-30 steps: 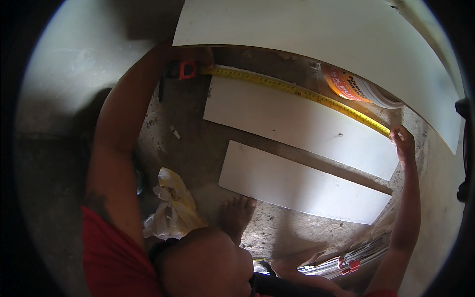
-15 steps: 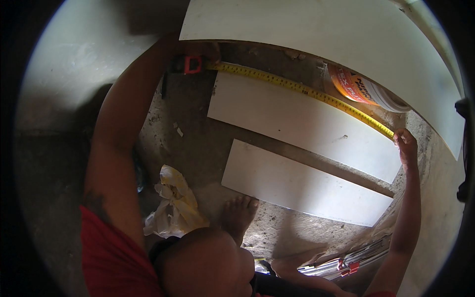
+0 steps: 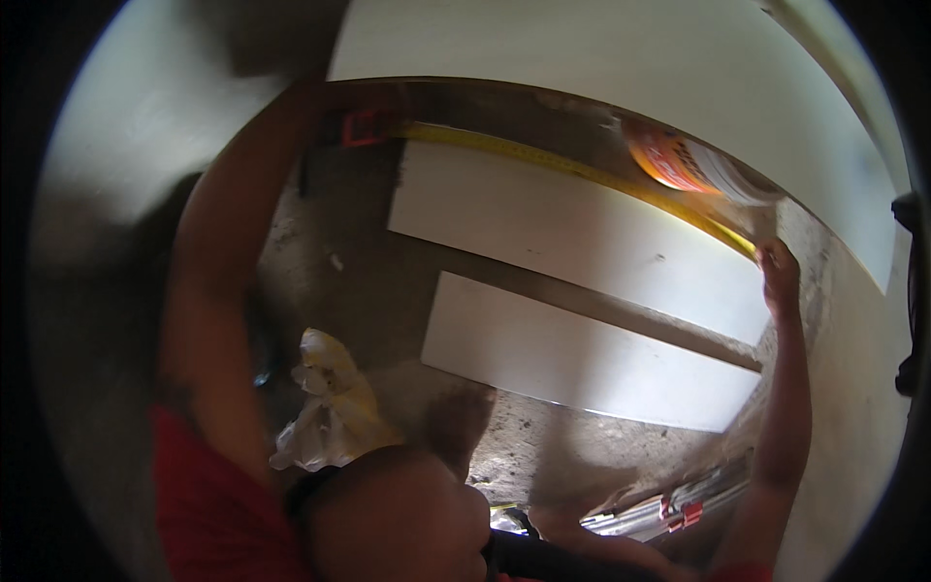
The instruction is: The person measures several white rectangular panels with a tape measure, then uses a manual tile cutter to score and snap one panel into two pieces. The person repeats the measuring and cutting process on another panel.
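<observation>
A yellow tape measure blade is stretched along the far long edge of a white board. Its red-and-black case sits just past the board's left end. My left hand, dark in shadow and smeared, is closed at the case; its fingers are partly hidden. At the board's far right corner, my right hand pinches the free end of the blade. A second, shorter white board lies nearer to me, roughly parallel, with a narrow gap between the two.
A large white panel spans the far side, partly covering a white-and-orange bucket. Near my bare foot lies a crumpled plastic bag. Metal strips with a red piece rest at lower right on the rough concrete floor.
The whole scene has shifted a little to the left in view and is blurred. Both hands stay at the two ends of the extended tape, and the boards keep their places.
</observation>
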`<action>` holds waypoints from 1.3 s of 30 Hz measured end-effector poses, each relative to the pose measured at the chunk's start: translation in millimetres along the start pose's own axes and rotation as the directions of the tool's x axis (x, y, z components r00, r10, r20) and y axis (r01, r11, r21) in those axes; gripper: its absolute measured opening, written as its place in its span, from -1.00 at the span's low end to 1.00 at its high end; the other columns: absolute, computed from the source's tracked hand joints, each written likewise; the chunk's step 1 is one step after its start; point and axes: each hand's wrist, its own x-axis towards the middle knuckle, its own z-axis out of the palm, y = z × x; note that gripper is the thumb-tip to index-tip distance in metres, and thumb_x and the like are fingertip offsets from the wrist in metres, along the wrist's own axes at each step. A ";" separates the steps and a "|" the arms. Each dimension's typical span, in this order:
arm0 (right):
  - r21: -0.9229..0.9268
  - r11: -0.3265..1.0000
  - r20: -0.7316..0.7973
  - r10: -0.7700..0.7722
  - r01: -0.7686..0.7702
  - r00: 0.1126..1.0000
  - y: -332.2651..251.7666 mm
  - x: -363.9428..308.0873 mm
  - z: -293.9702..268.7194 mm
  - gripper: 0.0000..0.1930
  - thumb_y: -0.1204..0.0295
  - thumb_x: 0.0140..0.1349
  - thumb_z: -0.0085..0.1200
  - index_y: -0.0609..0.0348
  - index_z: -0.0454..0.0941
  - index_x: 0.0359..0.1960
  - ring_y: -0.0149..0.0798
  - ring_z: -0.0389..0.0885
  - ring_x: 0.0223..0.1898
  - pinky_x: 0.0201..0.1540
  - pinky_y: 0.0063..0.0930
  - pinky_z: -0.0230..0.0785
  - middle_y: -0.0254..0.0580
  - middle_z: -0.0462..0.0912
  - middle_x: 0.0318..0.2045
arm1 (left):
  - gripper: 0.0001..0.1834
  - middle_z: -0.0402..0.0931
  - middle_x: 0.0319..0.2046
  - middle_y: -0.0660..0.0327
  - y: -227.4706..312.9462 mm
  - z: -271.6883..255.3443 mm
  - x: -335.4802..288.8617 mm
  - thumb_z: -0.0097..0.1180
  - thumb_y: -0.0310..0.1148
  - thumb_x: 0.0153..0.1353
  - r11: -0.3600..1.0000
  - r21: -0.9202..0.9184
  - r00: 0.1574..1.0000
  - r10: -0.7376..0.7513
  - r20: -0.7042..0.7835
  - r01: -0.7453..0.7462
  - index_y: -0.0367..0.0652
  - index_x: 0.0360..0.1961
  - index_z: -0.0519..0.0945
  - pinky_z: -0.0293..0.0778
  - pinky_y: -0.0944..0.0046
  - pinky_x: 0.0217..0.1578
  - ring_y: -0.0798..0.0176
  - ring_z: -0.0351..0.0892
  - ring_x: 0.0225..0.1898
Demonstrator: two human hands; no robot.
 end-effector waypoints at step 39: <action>-0.159 0.983 -0.242 -0.126 0.088 0.962 -45.5 -12.1 -8.1 -0.95 0.44 0.15 0.11 0.12 0.54 -0.40 -0.16 0.52 -0.19 -0.08 -0.29 0.38 -0.23 0.61 -0.36 | -0.53 0.48 -0.36 0.29 111.4 69.0 -58.5 0.11 -0.47 0.12 0.657 -0.447 0.765 -0.332 0.551 0.607 -0.11 0.08 0.31 0.49 0.25 -0.46 0.26 0.50 -0.49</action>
